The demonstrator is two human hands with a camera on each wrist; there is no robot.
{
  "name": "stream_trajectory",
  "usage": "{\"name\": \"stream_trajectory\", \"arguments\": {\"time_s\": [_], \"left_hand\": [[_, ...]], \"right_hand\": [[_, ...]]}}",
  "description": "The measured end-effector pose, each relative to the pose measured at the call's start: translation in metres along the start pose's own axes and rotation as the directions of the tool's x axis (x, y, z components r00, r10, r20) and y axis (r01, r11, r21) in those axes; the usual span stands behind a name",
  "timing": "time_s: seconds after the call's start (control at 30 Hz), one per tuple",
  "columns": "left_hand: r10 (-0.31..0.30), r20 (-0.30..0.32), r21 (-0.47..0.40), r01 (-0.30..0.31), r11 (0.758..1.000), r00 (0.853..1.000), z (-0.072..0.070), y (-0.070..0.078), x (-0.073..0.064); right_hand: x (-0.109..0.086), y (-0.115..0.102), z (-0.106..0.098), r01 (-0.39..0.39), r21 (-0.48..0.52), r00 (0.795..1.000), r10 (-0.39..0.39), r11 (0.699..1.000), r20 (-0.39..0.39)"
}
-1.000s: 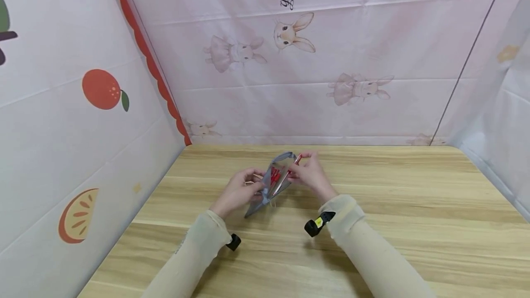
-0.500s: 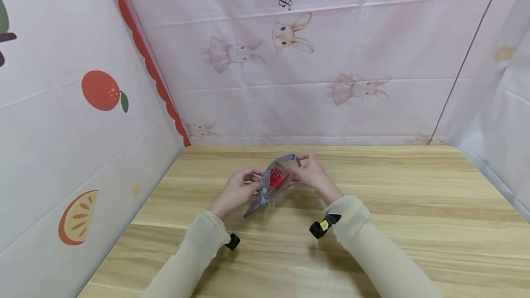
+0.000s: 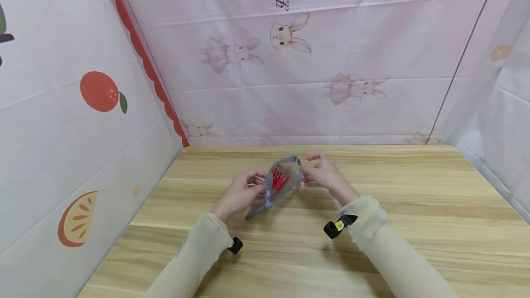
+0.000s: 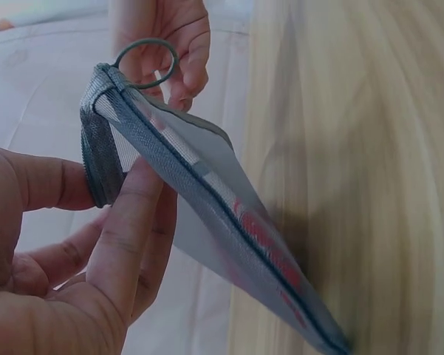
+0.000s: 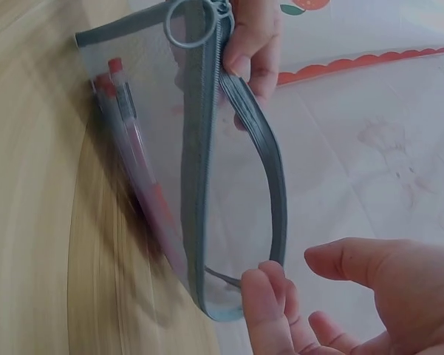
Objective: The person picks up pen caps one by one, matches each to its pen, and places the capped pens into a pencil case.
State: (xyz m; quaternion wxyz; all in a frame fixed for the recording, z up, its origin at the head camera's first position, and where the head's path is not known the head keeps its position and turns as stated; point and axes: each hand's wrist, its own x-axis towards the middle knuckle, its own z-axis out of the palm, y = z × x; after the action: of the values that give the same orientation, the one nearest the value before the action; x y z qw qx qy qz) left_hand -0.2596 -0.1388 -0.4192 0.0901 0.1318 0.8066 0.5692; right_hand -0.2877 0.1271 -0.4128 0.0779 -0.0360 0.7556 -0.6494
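A grey mesh zip pouch is held tilted above the table, its mouth gaping. Several red pens lie inside; the right wrist view shows red-tipped clear pens through the mesh. My left hand pinches the pouch's zipped edge between thumb and fingers, seen closely in the left wrist view. My right hand is at the far side of the mouth. In the right wrist view its thumb and fingers are spread apart, fingertips by the pouch's rim, with nothing between them. A round pull ring hangs from the zip.
The wood-grain table stretches out on all sides of the pouch. A pink rabbit-print sheet rises at its back edge, and a white fruit-print sheet stands along the left. Black cameras are strapped to both wrists.
The red pen that my right hand held has dropped into the pouch with the others. My right hand has let go and drawn slightly right. My left hand still grips the pouch.
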Motion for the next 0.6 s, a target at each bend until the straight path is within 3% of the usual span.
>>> {"name": "stream_trajectory", "arguments": {"time_s": [0.3,0.6], "left_hand": [[-0.02,0.004,-0.015,0.02,1.0,1.0,0.017,0.003,-0.005],[0.067,0.045,0.176,-0.074,0.982,0.997,0.035,0.003,-0.013]], "right_hand": [[-0.01,0.006,-0.022,-0.007,-0.087,1.0,0.007,0.996,0.001],[-0.027,0.012,-0.045,-0.003,-0.15,1.0,0.006,0.989,0.022]]}}
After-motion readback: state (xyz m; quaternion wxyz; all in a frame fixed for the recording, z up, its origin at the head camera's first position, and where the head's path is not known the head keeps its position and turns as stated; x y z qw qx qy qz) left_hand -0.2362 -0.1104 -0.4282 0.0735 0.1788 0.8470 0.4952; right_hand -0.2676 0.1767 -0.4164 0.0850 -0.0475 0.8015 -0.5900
